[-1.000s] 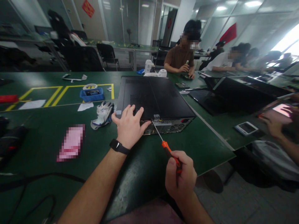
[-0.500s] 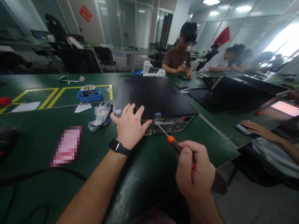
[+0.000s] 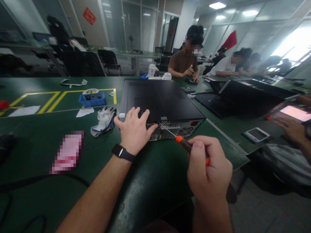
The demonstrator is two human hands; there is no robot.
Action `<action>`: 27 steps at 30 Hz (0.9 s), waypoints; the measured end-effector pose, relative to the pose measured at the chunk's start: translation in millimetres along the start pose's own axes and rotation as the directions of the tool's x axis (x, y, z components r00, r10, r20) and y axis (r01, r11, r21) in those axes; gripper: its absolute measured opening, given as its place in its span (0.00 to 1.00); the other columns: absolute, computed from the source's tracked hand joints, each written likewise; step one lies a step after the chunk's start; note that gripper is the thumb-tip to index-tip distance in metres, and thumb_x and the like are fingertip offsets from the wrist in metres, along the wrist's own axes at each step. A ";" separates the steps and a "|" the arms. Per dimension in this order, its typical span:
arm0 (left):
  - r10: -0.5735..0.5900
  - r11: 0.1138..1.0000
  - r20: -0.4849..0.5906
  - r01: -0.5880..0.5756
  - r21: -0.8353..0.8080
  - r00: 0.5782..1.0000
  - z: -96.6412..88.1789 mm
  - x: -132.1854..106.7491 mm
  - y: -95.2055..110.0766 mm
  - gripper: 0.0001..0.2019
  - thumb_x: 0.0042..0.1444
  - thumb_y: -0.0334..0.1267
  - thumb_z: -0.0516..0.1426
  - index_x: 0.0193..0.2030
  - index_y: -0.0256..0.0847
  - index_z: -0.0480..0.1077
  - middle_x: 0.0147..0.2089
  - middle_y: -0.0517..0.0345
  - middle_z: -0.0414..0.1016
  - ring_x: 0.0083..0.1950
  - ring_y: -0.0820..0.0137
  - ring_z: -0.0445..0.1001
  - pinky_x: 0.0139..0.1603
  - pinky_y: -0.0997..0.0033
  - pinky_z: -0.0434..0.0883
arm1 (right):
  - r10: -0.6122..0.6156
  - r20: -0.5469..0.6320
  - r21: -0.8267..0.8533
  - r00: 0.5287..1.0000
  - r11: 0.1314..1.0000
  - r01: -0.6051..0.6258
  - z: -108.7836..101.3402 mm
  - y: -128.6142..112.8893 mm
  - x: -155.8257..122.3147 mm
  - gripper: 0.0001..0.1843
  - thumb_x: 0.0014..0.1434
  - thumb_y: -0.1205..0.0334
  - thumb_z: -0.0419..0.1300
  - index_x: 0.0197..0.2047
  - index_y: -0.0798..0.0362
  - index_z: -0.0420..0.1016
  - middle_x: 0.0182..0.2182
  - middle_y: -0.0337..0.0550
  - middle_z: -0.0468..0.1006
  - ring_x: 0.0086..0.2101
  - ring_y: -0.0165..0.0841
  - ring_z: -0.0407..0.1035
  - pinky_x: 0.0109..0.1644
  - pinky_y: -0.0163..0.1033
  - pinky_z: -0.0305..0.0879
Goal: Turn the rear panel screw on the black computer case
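Note:
A black desktop computer case (image 3: 155, 94) lies on its side on the green table, its rear panel (image 3: 175, 129) facing me. My left hand (image 3: 136, 129) rests on the near left edge of the case, fingers spread over the top and thumb reaching down by the rear panel. In my right hand (image 3: 211, 168) is a screwdriver (image 3: 183, 143) with a brown and orange handle, gripped between thumb and curled fingers. Its thin shaft points up and left, and the tip reaches the rear panel just beside my left thumb. Whether it sits in a screw is too small to tell.
Left of the case lie work gloves (image 3: 104, 120), a blue tray (image 3: 92, 99) and a blurred pink item (image 3: 68, 152). Another dark case (image 3: 255, 97) and a phone (image 3: 257, 134) are at right, near a co-worker's hand (image 3: 289, 127). A person (image 3: 184, 61) sits opposite.
My right hand and the screwdriver handle have shifted right and slightly up, the tip staying at the rear panel. My left hand stays put. At right, a co-worker's hand has lifted off the phone.

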State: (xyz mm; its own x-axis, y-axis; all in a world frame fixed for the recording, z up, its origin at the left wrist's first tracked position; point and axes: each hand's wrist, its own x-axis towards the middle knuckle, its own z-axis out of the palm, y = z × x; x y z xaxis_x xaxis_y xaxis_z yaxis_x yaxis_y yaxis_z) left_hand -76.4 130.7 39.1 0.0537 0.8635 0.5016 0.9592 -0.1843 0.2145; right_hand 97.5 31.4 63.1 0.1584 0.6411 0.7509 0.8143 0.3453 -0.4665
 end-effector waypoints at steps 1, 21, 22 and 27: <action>-0.002 1.000 0.000 0.002 0.000 1.000 -0.1 0.0 0.0 0.24 0.68 0.53 0.59 0.66 0.48 0.72 0.72 0.39 0.70 0.74 0.45 0.64 0.68 0.24 0.53 | 0.009 -0.005 0.011 1.000 1.000 -0.009 1.1 0.7 -3.1 0.08 0.72 0.63 0.56 0.40 0.50 0.73 0.24 0.30 0.75 0.20 0.23 0.68 0.23 0.29 0.60; -0.019 1.000 0.017 0.019 0.018 1.000 -1.1 0.2 2.4 0.24 0.68 0.54 0.58 0.66 0.49 0.72 0.73 0.40 0.69 0.74 0.45 0.64 0.69 0.26 0.52 | -0.109 -0.179 0.005 0.978 0.994 0.112 27.9 20.3 -53.8 0.09 0.62 0.67 0.62 0.47 0.51 0.74 0.32 0.39 0.81 0.27 0.29 0.77 0.28 0.32 0.69; -0.019 1.000 0.018 0.018 0.018 1.000 -1.1 0.2 2.3 0.24 0.68 0.54 0.58 0.66 0.49 0.72 0.73 0.40 0.69 0.74 0.45 0.64 0.69 0.26 0.52 | -0.106 -0.185 -0.004 0.977 0.994 0.107 28.9 21.8 -55.9 0.09 0.63 0.66 0.63 0.47 0.52 0.75 0.33 0.39 0.82 0.27 0.30 0.78 0.28 0.32 0.70; -0.015 1.000 0.016 0.014 0.023 1.000 -1.2 0.2 1.9 0.24 0.68 0.54 0.58 0.66 0.49 0.71 0.73 0.40 0.69 0.74 0.46 0.64 0.69 0.26 0.53 | -0.004 -0.151 0.024 0.989 1.000 0.008 30.8 29.2 -66.4 0.08 0.67 0.64 0.62 0.49 0.51 0.77 0.30 0.38 0.82 0.25 0.30 0.78 0.27 0.32 0.72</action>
State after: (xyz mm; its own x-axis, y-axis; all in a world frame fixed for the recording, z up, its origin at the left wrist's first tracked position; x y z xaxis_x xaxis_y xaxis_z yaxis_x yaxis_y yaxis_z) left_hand -74.9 130.0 40.7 0.0443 0.8736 0.4845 0.9661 -0.1610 0.2019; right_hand 93.6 20.0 -14.7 0.2376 0.5291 0.8146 0.8020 0.3663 -0.4718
